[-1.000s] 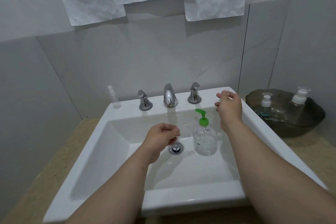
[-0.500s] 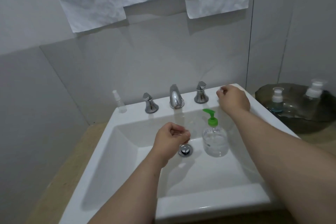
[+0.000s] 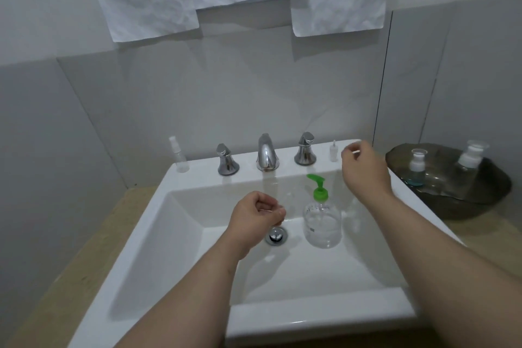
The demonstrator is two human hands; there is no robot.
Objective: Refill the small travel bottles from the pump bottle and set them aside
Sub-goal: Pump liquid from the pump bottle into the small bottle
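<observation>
The clear pump bottle (image 3: 322, 220) with a green pump stands in the white sink basin (image 3: 180, 234), right of the drain. My left hand (image 3: 255, 216) hovers over the drain, its fingers curled round a small clear travel bottle that barely shows. Over the sink's back right corner, my right hand (image 3: 363, 167) has loosely curled fingers and holds nothing. A small white spray top (image 3: 334, 151) stands on the ledge just left of that hand, apart from it. At the ledge's back left stands another small spray bottle (image 3: 178, 156).
The faucet (image 3: 266, 154) and its two chrome handles line the back ledge. A dark bowl-shaped dish (image 3: 452, 200) on the counter to the right holds two clear bottles with white pump caps. Paper sheets hang on the wall above.
My right hand set the small white spray top on the back ledge and drew away from it to the right. The left hand has stayed over the drain.
</observation>
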